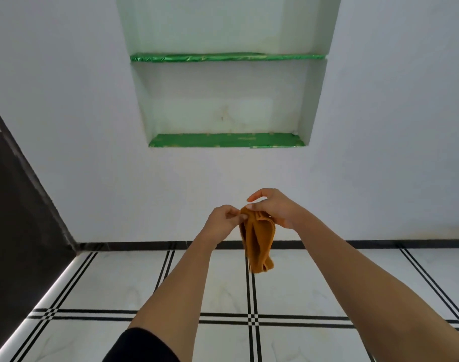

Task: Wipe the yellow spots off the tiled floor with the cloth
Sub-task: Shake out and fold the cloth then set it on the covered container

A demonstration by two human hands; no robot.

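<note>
Left hand: the left hand (223, 220) is held up in the air at arm's length, thumb and fingertips closed in a pinch on the cloth's upper left edge.
Right hand: the right hand (272, 207) is just beside the left one and slightly higher; its thumb and lower fingers grip the top of the cloth, while the forefinger is lifted clear of the fabric.
Cloth: the mustard-orange cloth (257, 246) is bunched between the two hands and hangs down from them in loose folds, clear of the floor.
Tiled floor: the tiled floor (118, 278) lies well below both hands, white tiles crossed by paired black lines; the arms pass over it.
Wall: a white wall (92, 152) stands beyond the hands, with a black band (380, 243) along its foot.
Niche: a recessed niche (223, 100) is set in the wall above the hands, its lower shelf (225, 140) and upper shelf (223, 57) lined in shiny green.
Left of the hands: a dark panel (14, 218) runs down to the floor.
Sleeve: a black sleeve (142, 346) covers the left upper arm, nearest the camera.
</note>
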